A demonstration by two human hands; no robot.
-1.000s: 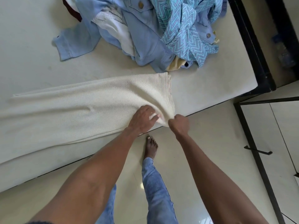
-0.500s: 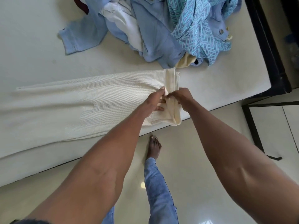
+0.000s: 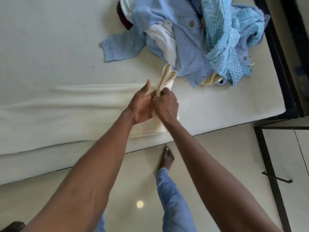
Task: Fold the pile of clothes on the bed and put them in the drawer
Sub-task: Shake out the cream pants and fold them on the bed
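Note:
A long cream knit garment [image 3: 75, 106] lies flat across the white bed [image 3: 50, 39], running off to the left. Its right end is lifted and bunched upright between my hands. My right hand [image 3: 167, 106] pinches this raised end from the right. My left hand [image 3: 142, 104] holds it from the left, one finger pointing up. Behind them lies the pile of clothes [image 3: 187, 39]: a light blue denim jacket, a white piece, a turquoise zigzag cloth [image 3: 222, 47], and a dark red piece at the back.
A black bed frame [image 3: 280, 64] borders the bed on the right. A white unit with a black frame and a dark handle [image 3: 275, 178] stands at the lower right. My bare foot [image 3: 167, 158] and jeans leg are on the shiny tile floor by the bed.
Both hands have gone from the garment's near right corner at the bed edge up and away from me, carrying the right end with them so it now stands bunched.

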